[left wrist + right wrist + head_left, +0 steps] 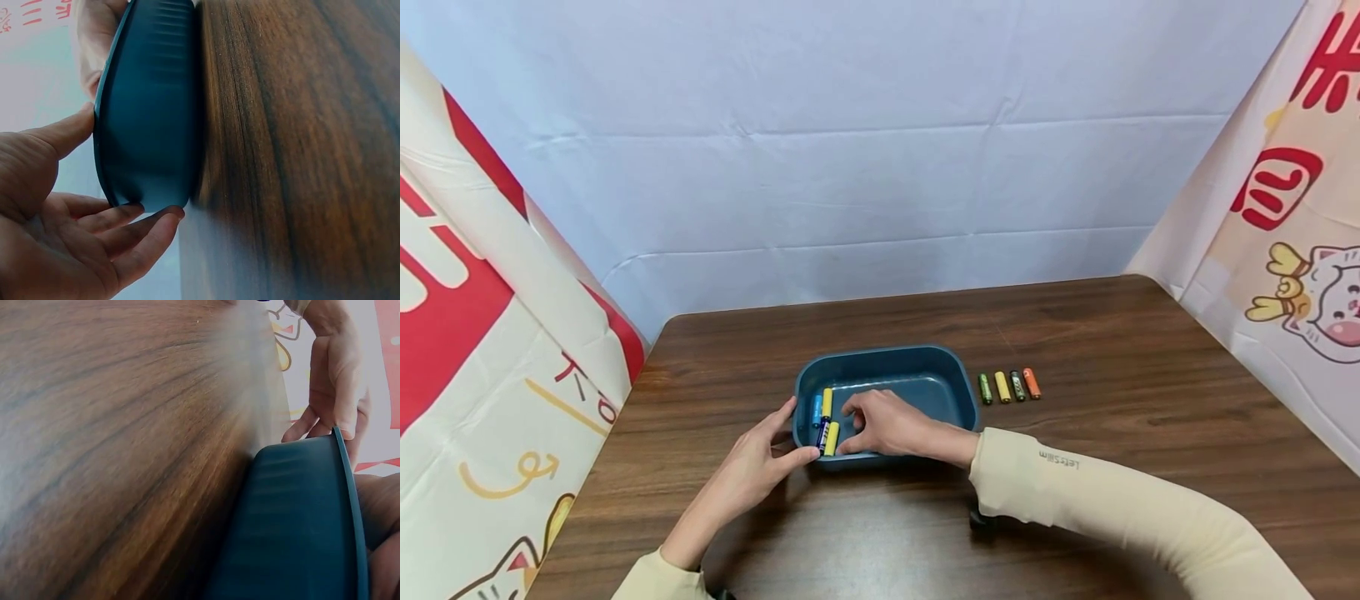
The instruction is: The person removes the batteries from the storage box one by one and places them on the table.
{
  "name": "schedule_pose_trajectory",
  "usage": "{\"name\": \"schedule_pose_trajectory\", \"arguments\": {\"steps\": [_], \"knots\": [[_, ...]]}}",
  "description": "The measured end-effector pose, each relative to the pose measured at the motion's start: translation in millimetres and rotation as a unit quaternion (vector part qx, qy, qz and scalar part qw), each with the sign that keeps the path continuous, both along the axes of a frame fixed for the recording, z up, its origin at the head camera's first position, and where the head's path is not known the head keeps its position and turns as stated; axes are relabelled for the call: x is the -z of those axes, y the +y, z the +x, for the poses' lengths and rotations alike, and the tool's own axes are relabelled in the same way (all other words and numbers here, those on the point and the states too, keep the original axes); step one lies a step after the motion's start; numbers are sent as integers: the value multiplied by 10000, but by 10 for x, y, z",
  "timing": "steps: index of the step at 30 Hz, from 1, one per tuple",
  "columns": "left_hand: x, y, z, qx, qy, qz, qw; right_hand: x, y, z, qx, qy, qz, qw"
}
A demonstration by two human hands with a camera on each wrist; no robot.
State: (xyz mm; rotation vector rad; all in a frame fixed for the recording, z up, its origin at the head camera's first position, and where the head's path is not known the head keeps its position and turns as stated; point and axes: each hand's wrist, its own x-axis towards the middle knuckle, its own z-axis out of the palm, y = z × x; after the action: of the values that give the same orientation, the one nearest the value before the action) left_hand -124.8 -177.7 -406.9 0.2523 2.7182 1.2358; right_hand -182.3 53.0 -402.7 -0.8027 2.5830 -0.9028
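In the head view, the dark blue tray [887, 362] is sitting on the wooden table [1112, 375], well in from its far edge, and the left hand [752, 462] is holding its near-left corner, thumb on the near rim and fingers reaching round to the left end. Inside, at that left end, four batteries are lying close together: a light-blue battery [817, 411] beside an upper yellow battery [827, 402], and nearer, a purple-blue battery [822, 437] beside a lower yellow battery [832, 438] at the near-left corner. Over them comes the right hand [891, 423], dipping inside the tray, thumb and index finger standing apart, the thumb close by the lower yellow one; whether it is touching is hard to tell. Off the tray's right end, a row is lying side by side: a green battery [985, 388], an outer yellow battery [1002, 387], a black-and-green battery [1017, 386] and an orange battery [1032, 383]. Over to the left wrist: the left thumb is pressing the rim, the other fingers are bending slightly against the end wall, and the right hand is showing partly beyond the rim. At the right wrist, the tray's long outer wall is filling the lower right, the left hand is gripping the far end, and the right fingertips are hiding behind the rim.
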Motion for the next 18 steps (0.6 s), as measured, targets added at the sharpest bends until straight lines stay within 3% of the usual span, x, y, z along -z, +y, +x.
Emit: {"name": "schedule_pose_trajectory", "arguments": {"steps": [18], "knots": [[17,5,-5,-28,53,22,10000,113,-179,-81,-15,77,417,9991]]}}
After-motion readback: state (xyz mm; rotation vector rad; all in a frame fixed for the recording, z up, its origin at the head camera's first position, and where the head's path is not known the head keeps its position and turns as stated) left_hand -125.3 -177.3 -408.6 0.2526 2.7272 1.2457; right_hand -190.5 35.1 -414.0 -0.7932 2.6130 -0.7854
